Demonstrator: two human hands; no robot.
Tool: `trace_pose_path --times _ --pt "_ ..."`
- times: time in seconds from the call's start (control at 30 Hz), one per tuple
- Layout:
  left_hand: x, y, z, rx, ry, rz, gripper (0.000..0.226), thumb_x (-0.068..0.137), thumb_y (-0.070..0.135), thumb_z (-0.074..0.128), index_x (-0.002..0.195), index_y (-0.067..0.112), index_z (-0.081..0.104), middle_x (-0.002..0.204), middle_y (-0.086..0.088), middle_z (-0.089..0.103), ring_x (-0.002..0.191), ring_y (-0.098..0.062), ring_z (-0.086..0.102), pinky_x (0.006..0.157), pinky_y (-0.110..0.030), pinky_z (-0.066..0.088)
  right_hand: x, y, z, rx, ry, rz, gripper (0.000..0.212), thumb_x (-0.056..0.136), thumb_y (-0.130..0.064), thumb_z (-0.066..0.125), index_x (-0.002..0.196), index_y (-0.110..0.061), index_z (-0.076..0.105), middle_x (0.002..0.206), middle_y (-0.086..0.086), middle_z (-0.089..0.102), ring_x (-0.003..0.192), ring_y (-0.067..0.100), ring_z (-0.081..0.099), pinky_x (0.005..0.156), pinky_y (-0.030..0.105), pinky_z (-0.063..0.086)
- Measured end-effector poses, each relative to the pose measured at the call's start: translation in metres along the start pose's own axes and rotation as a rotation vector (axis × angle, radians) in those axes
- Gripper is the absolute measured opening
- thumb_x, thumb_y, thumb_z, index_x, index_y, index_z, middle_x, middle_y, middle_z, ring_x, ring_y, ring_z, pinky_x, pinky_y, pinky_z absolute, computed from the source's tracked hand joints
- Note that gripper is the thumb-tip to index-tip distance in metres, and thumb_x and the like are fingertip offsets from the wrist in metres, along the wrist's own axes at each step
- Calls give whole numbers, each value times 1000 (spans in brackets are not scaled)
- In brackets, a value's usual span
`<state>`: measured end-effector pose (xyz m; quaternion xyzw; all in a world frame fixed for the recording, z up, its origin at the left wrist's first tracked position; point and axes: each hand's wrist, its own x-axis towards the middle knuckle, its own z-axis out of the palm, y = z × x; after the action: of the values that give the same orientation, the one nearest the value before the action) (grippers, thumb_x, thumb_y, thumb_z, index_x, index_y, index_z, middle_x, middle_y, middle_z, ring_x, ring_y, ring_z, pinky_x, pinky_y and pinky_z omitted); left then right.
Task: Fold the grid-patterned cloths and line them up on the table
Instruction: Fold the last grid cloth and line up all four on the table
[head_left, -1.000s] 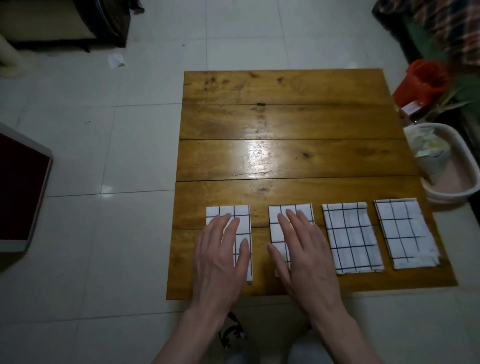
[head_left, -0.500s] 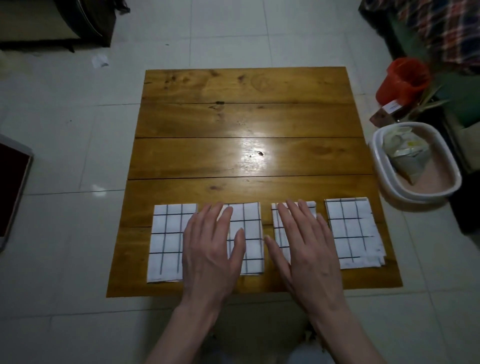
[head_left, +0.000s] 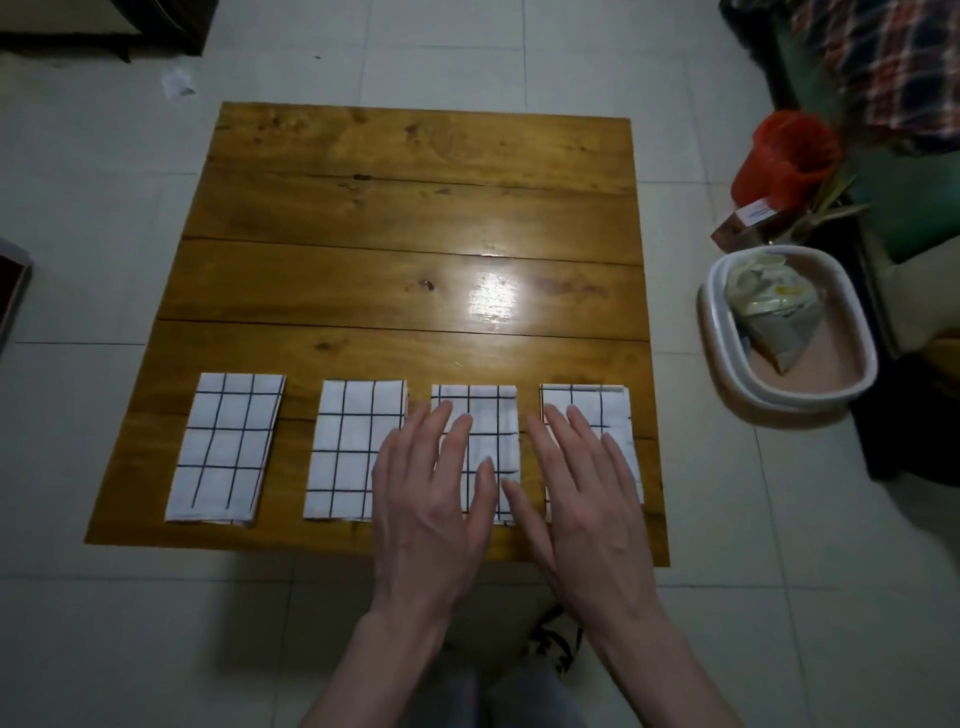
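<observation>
From the head view, four folded grid cloths lay in a row along the near edge of the wooden table (head_left: 415, 218) — the far-left cloth (head_left: 223, 447), the second cloth (head_left: 353, 441), the third cloth (head_left: 488, 426) and the far-right cloth (head_left: 597, 410). The left hand (head_left: 431, 514) lay flat with fingers spread over the second and third cloths, holding nothing. The right hand (head_left: 592, 514) — flat and spread too — covered the far-right cloth. A white tub (head_left: 727, 358) sat on the floor to the right.

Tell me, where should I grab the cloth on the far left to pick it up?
Probably pinch the far-left cloth at its near short edge, coming from the table's front edge. It lies flat, clear of both hands, and its layers show loose at that near edge, so one pinch should hold them together.
</observation>
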<state>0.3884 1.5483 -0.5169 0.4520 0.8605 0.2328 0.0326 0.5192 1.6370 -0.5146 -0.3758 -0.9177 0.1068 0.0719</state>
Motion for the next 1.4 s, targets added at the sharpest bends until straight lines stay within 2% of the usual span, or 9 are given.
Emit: trace_pose_path --times 0.13,0.33,0.53,0.77,0.93,1.03,1.13,1.4 --pt "3 9 15 2 -29 54 47 103 35 47 142 11 59 148 -10 57 146 -24 43 116 -54 41 0 26 3 -2 15 62 63 107 -52 35 157 -15 41 162 8 42 154 23 31 125 46 28" --pt "21 21 43 13 -53 98 50 103 38 45 143 11 58 149 -9 57 147 -24 42 120 -50 37 9 66 14 -39 28 141 63 106 -53 35 156 -15 42 162 9 42 154 24 31 125 43 24" --pt "25 23 84 5 -106 128 48 103 34 50 145 11 56 151 -10 55 148 -23 41 120 -50 37 13 94 38 -73 6 137 62 106 -51 36 156 -15 42 163 8 41 154 23 31 125 42 25" --pt "7 35 123 53 -187 178 51 104 37 39 140 9 60 145 -12 60 141 -26 52 120 -49 38 10 112 83 -76 -93 90 62 105 -48 33 158 -15 38 163 8 40 153 24 34 121 47 36" --pt "2 36 141 63 -239 199 48 103 31 43 142 7 59 145 -13 60 139 -25 53 121 -48 36 4 124 104 -109 -189 53 65 106 -52 26 163 -21 26 170 6 25 157 24 23 123 49 31" --pt "1 36 146 78 -286 207 43 103 24 54 142 7 58 148 -14 57 142 -26 51 119 -50 40 1 128 109 -124 -192 49 66 106 -53 26 164 -22 23 172 5 21 158 23 20 125 47 25" --pt "0 41 147 95 -313 213 48 97 23 64 142 7 58 149 -15 56 142 -27 51 119 -50 40 -3 133 108 -126 -200 57 66 106 -54 27 164 -22 24 172 5 20 159 22 18 126 47 23" --pt "-18 50 149 92 -300 232 52 95 25 64 143 9 58 151 -13 55 143 -26 49 122 -48 32 -21 142 101 -117 -200 57 65 106 -53 30 163 -22 28 171 4 24 158 21 20 124 48 27"
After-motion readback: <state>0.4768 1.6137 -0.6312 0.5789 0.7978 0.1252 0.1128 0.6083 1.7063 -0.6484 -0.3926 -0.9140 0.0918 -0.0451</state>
